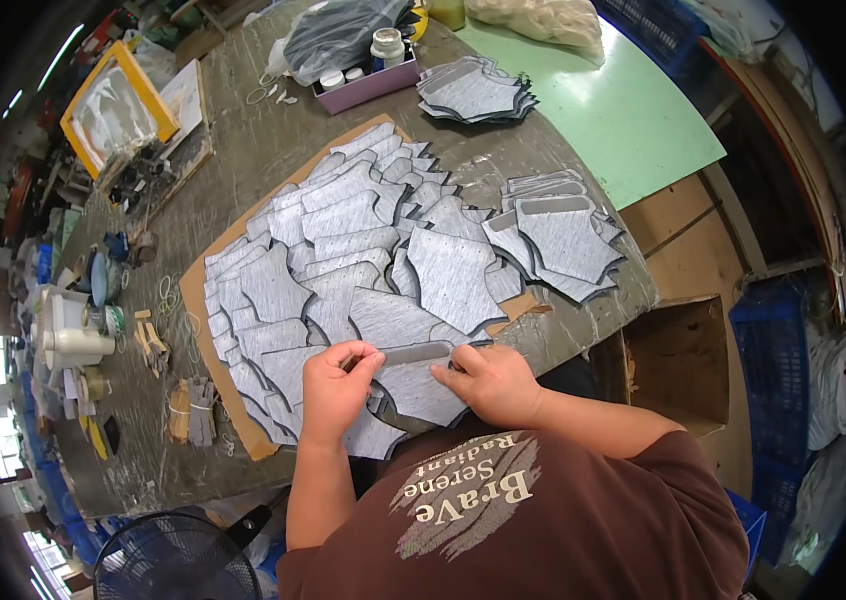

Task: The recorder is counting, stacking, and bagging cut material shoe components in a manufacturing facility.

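In front of me is a light-grey cut fabric piece [425, 393] with curved edges and a smooth darker grey strip [417, 353] along its far edge. My left hand [339, 385] pinches the left end of the strip between thumb and fingertips. At the other end, my right hand [490, 385] is closed on the piece, its fingers bent and partly hidden. Beneath and beyond lies a wide, overlapping heap of similar grey pieces [353, 215] on a brown cardboard sheet [200, 290]. A smaller stack of pieces with dark strips [561, 245] sits to the right.
Another stack of grey pieces [473, 90] lies at the back, beside a purple box [368, 88] of jars. A green board [623, 120] covers the far right. Left are a yellow-framed screen [123, 105] and tied bundles [193, 410]. A black fan [178, 560] stands lower left.
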Demonstrator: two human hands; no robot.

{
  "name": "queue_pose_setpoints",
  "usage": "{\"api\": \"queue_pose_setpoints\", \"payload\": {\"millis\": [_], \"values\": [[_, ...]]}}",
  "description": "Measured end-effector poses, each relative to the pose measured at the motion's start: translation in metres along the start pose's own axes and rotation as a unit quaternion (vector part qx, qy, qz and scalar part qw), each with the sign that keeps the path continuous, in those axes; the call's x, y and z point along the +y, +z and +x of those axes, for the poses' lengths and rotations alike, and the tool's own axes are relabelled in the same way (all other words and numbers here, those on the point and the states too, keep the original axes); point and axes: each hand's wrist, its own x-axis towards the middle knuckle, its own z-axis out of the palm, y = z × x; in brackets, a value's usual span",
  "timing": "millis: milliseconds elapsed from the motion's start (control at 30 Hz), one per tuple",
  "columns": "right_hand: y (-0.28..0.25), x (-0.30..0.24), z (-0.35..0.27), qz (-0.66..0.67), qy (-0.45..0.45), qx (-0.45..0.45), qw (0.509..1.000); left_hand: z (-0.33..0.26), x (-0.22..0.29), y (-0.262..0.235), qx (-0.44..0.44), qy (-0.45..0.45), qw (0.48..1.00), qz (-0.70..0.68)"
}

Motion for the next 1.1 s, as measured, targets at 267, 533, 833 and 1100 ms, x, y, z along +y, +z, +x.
{"api": "queue_pose_setpoints", "payload": {"millis": [267,533,833,1100], "values": [[-0.001,-0.001,0.0,-0.004,-0.005,0.004,1.0,0.0,-0.001,-0.001,0.005,0.002,1.0,0.027],[0.0,-0.001,-0.001,-0.01,-0.007,-0.014,1.0,-0.003,-0.001,0.006,0.057,0.143,0.971,0.184],[-0.026,0.001,0.014,0.271,0.257,0.01,0.928,-0.019,-0.002,0.002,0.048,0.152,0.986,-0.042],[-0.11,0.043,0.034,0.229,0.307,0.008,0.924,-0.019,0.007,0.004,0.012,0.095,0.97,-0.221]]}}
